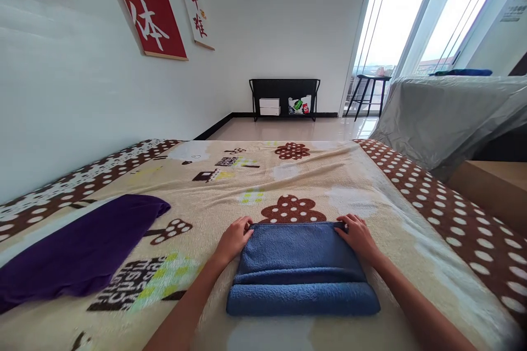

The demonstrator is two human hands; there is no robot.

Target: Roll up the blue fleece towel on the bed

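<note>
A blue towel (303,249) lies folded on the patterned blanket in front of me, its near end a thick roll and its far part flatter. At its far left corner, my left hand (236,238) is closed, fingertips and thumb pinching the edge. My right hand (357,235) grips the far right corner in the same way, with the fingers curled over the edge. Off to the left, apart from both hands, a purple cloth (82,247) is spread on the blanket.
The beige blanket (214,197) with brown dotted borders covers the bed. Beyond its far edge stand a black rack (285,88) and a black stool (373,79). Plastic sheeting (457,104) drapes furniture on the right, near a brown box (486,186). A white wall borders the left side.
</note>
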